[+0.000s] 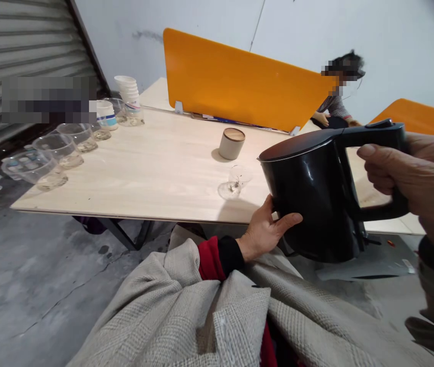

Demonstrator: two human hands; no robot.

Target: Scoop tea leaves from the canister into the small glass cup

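Note:
A black electric kettle [316, 199] is raised off to the right of the table's front edge, with its lid closed and its spout pointing left. My right hand [427, 176] is wrapped around the handle. At the lower left of the body, my left hand [266, 229] holds the kettle, thumb on its near side and the other fingers partly hidden by it. Left of the spout, a small clear cup [239, 177] stands on the table with a few dark bits, perhaps tea leaves, in its bottom. Behind it is a grey canister [231, 145] with a wooden-looking lid.
Several clear cups [58, 150] with bits inside line the table's left side. A stack of white paper cups [128, 90] and a white tub [105, 113] stand beyond. An orange divider [239, 76] crosses the pale table [155, 168]. Another person [335, 107] sits behind it.

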